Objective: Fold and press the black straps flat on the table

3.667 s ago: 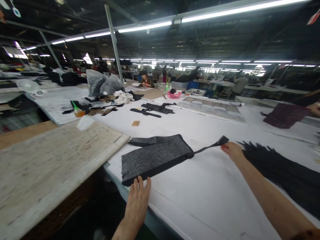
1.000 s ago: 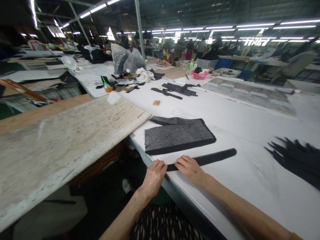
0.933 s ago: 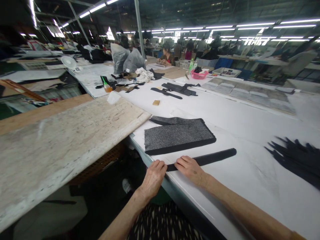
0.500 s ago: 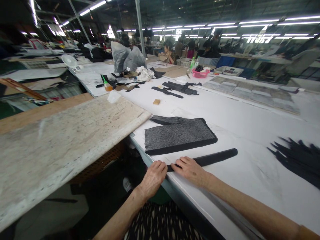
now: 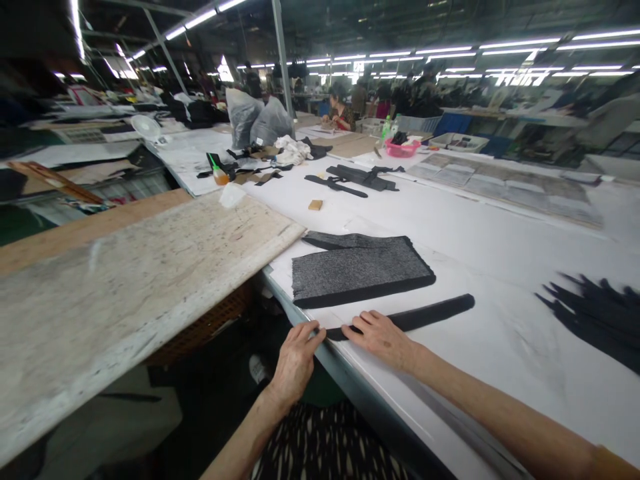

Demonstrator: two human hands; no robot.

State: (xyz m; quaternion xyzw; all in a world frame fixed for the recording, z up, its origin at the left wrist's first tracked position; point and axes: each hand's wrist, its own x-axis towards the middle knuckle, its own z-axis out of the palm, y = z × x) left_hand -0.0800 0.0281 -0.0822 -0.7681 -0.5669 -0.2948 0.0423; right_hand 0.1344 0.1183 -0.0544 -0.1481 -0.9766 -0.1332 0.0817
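A long black fabric strip (image 5: 434, 315) lies slantwise on the white tabletop, its near end at the table edge. My right hand (image 5: 383, 340) rests over the strip, fingers bent and pressed down on it. Just beyond the strip's near end is my left hand (image 5: 296, 357), thumb and fingertips pinched together. Whatever those fingertips hold is too small to make out. Behind the strip lies a stack of grey speckled fabric pieces (image 5: 360, 270) with black edges.
A stone-patterned board (image 5: 150, 267) adjoins the table on the left. Black fabric pieces (image 5: 595, 320) fan out at the right. Farther back are a small tan block (image 5: 315, 205), dark strips (image 5: 363, 177), a pink basket (image 5: 401, 148) and grey plastic bags (image 5: 273, 123). A person (image 5: 343, 113) sits beyond.
My left hand has moved a little left, away from my right hand, baring the strip's near end. My right hand stays on the strip.
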